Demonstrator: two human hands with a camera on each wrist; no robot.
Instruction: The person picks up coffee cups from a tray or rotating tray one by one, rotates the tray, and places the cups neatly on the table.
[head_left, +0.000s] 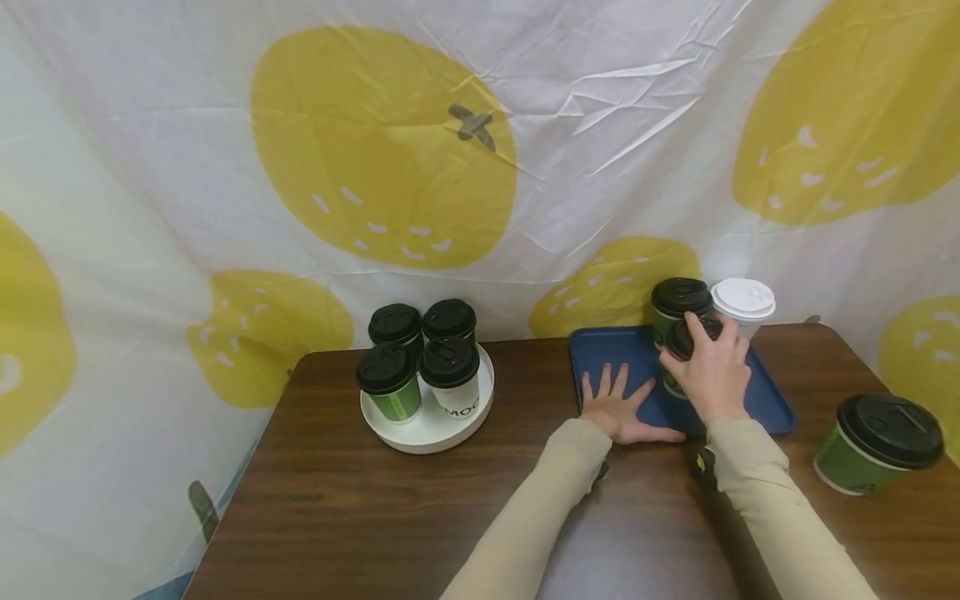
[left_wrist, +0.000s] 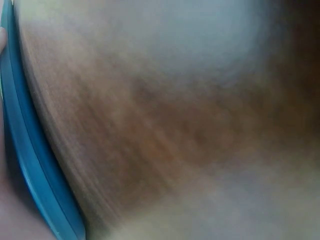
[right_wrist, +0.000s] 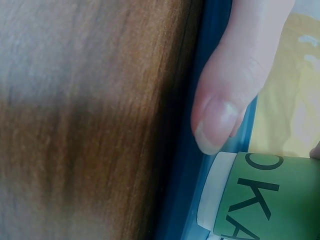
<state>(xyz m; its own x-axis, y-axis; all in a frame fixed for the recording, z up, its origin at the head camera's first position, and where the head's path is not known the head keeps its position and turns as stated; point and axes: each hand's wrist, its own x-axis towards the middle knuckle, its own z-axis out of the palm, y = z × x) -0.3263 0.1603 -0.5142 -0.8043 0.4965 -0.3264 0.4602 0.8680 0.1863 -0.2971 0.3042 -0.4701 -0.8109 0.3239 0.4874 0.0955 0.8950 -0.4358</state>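
Note:
My right hand [head_left: 714, 371] grips a green paper coffee cup with a black lid [head_left: 680, 340] from above, fingers spread around the lid, over the blue tray [head_left: 628, 350]. In the right wrist view the green cup [right_wrist: 275, 197] shows dark lettering, and a thumb [right_wrist: 225, 100] is close by it. Spread wide, my left hand [head_left: 618, 410] rests on the tray's near left part with straight fingers. Behind the gripped cup stand another black-lidded green cup [head_left: 678, 298] and a white-lidded cup [head_left: 744, 300]. The left wrist view catches only the blue tray rim [left_wrist: 30, 145] and blurred wood.
On the left, a round white tray [head_left: 427, 446] carries several black-lidded cups, including a green cup [head_left: 397, 400] and a white cup [head_left: 457, 398]. A larger green cup [head_left: 862, 458] stands at the table's right. Behind the wooden table [head_left: 337, 508] hangs a fruit-patterned cloth [head_left: 382, 150].

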